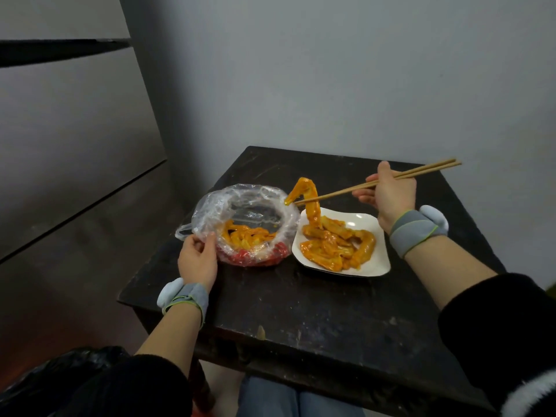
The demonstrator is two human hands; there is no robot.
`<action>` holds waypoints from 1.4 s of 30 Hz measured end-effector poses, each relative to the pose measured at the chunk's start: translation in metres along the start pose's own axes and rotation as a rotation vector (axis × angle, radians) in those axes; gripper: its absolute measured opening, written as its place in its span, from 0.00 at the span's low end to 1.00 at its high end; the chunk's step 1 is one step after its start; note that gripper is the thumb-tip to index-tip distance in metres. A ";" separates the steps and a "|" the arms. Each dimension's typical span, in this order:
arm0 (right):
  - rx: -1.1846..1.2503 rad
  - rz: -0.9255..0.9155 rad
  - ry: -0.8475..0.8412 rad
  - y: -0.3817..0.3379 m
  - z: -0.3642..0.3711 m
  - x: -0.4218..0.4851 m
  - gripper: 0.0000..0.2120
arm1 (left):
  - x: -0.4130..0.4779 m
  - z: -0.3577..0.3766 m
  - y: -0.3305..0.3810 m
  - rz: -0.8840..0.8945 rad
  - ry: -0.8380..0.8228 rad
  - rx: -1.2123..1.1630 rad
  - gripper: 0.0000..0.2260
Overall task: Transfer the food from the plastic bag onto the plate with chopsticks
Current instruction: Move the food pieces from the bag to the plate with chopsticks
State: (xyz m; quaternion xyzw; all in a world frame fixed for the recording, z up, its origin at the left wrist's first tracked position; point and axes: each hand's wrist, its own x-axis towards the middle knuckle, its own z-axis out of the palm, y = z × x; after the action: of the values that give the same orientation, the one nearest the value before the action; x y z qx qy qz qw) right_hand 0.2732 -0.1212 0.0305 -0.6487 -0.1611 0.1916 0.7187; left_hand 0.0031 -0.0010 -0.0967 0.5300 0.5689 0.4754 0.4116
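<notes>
Since the food strip point(311, 206) dangles upright off the chopsticks point(337, 193), bottom end on the plate point(362, 219), we'd just lower it; fingers of our right hand point(391, 197) clamp them, left hand point(197, 258) pinches the plastic bag point(240, 200).

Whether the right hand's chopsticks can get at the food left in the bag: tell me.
Probably yes: the left hand holds the bag open, its food uncovered. First the chopsticks in the right hand must drop their strip onto the plate.

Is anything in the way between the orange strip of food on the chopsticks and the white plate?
Nothing visible. The orange strip hangs from the wooden chopsticks, its lower end over the white square plate.
</notes>
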 end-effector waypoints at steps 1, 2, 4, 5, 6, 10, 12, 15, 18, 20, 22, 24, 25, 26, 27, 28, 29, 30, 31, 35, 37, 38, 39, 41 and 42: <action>-0.021 -0.005 0.004 -0.001 -0.007 0.002 0.16 | -0.004 0.002 0.003 -0.007 0.008 0.018 0.11; -0.045 -0.014 0.002 -0.002 -0.012 0.004 0.16 | -0.007 0.004 0.004 -0.017 0.011 0.041 0.12; -0.096 -0.047 -0.007 -0.004 -0.022 0.006 0.17 | -0.013 0.008 0.006 -0.027 0.008 0.085 0.15; -0.122 -0.063 -0.009 -0.005 -0.026 0.007 0.18 | -0.014 0.009 0.006 -0.023 0.006 0.103 0.16; -0.145 -0.078 -0.003 -0.006 -0.031 0.008 0.18 | -0.015 0.011 0.006 -0.015 0.006 0.122 0.16; -0.175 -0.136 0.072 -0.010 -0.041 0.014 0.19 | -0.016 0.012 0.002 0.011 0.004 0.167 0.16; -0.192 -0.184 0.110 -0.010 -0.045 0.017 0.20 | -0.016 0.012 0.002 0.024 -0.003 0.184 0.16; -0.283 -0.256 0.117 -0.006 -0.048 0.016 0.20 | -0.018 0.011 0.003 0.034 -0.010 0.200 0.15; -0.445 -0.380 0.059 0.001 -0.049 0.009 0.20 | -0.020 0.011 0.003 0.036 -0.016 0.194 0.15; -0.541 -0.442 -0.003 0.005 -0.051 0.005 0.21 | -0.020 0.011 0.004 0.038 -0.019 0.185 0.15; -0.604 -0.472 -0.064 0.007 -0.051 0.002 0.21 | -0.022 0.010 0.005 0.043 -0.018 0.180 0.15; -0.626 -0.489 -0.108 0.006 -0.051 -0.001 0.20 | -0.022 0.010 0.005 0.045 -0.019 0.186 0.15; -0.625 -0.496 -0.120 0.005 -0.050 -0.003 0.20 | -0.022 0.010 0.005 0.046 -0.021 0.190 0.15; -0.623 -0.507 -0.124 0.003 -0.049 -0.004 0.19 | -0.022 0.010 0.005 0.047 -0.022 0.193 0.15; -0.621 -0.523 -0.120 0.001 -0.049 -0.005 0.19 | -0.023 0.010 0.006 0.049 -0.022 0.195 0.15; -0.615 -0.538 -0.111 0.000 -0.048 -0.005 0.19 | -0.023 0.010 0.006 0.049 -0.019 0.197 0.15; -0.604 -0.551 -0.098 -0.002 -0.047 -0.006 0.20 | -0.023 0.010 0.005 0.049 -0.017 0.198 0.14; -0.591 -0.560 -0.083 -0.003 -0.047 -0.006 0.20 | -0.023 0.010 0.005 0.048 -0.015 0.197 0.14; -0.577 -0.565 -0.069 -0.004 -0.046 -0.006 0.20 | -0.023 0.010 0.005 0.048 -0.013 0.193 0.14; -0.505 -0.534 -0.027 -0.007 -0.042 -0.008 0.20 | -0.023 0.010 0.005 0.055 -0.009 0.183 0.13; -0.483 -0.517 -0.021 -0.007 -0.041 -0.007 0.19 | -0.023 0.009 0.005 0.056 -0.009 0.185 0.13; -0.479 -0.511 -0.022 -0.008 -0.041 -0.007 0.19 | -0.023 0.009 0.005 0.056 -0.008 0.189 0.13; -0.477 -0.502 -0.025 -0.008 -0.041 -0.007 0.18 | -0.022 0.009 0.005 0.056 -0.008 0.191 0.13; -0.465 -0.476 -0.040 -0.008 -0.040 -0.008 0.17 | -0.022 0.009 0.004 0.053 -0.008 0.192 0.13; -0.463 -0.461 -0.055 -0.008 -0.040 -0.009 0.17 | -0.022 0.010 0.004 0.051 -0.010 0.192 0.13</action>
State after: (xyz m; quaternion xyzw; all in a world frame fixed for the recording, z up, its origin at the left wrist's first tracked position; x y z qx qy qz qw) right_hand 0.2850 -0.1607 0.0347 -0.7359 -0.3624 -0.0001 0.5719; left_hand 0.0155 -0.0219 -0.0953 0.5838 0.5960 0.4263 0.3497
